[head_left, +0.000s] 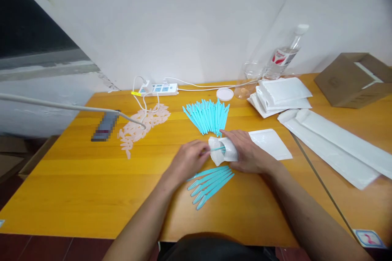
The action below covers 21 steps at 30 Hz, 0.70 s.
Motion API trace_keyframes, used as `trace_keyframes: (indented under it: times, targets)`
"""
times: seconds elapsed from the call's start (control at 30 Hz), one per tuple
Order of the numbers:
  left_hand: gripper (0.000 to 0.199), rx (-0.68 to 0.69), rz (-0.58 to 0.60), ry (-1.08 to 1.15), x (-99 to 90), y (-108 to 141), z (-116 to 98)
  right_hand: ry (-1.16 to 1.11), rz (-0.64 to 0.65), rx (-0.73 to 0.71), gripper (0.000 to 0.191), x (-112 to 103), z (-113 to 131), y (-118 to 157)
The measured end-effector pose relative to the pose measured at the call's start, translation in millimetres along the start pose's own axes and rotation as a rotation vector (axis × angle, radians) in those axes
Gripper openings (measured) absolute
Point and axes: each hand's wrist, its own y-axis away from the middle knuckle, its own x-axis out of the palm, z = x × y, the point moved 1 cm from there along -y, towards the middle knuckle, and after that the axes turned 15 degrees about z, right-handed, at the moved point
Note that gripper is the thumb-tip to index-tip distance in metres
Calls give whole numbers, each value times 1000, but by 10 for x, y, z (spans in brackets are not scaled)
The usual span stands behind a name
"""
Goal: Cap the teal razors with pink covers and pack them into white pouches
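My right hand (249, 153) is wrapped around a small white padded envelope (216, 157), whose mouth gapes toward the left. My left hand (191, 157) pinches a turquoise eyebrow razor (217, 148) at that mouth, with its far end inside the envelope. More turquoise tips show within, though how many I cannot tell. Just below both hands, several turquoise eyebrow razors (211, 187) lie fanned out on the table. Beyond the hands is a larger row of the same razors (208, 116), packed side by side.
Small pale pink pieces (143, 124) are spread at left beside a blurred-out dark phone-like object (105, 126). A power strip (162, 89) with white cables, round lid (225, 94), clear jar (246, 81) and bottle (284, 57) line the wall. White mailers (281, 91) and a cardboard box (346, 81) stand right.
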Motion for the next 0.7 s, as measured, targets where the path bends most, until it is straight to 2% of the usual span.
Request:
trace_keyframes:
  times: [0.07,0.1,0.2,0.3,0.37,0.43,0.53,0.6,0.7]
  targets:
    - [17,103,47,34,153,-188,-129,12,-1,-4,94,0,15,4]
    - [19,118,45,74,182,-188,-153,18,-1,-4,94,0,16,7]
    - [20,34,-23,195,102,136,-65,27,8,3,93,4,-2,17]
    - [17,-109,78,115,-29,594,107,20,18,2,91,8,-27,12]
    - [17,-189,138,26,-47,776,168,10,21,0,91,6,-29,5]
    - [15,-223,152,-14,-18,841,180,6,27,3,92,-1,-19,-1]
    - [17,-222,147,61,-27,890,210,11,27,13,93,-11,1,2]
    - [20,-236,128,150,-129,984,289,10,23,18,94,-9,4,8]
    - [21,-271,19,192,-345,1121,440,12,17,11,94,6,-9,12]
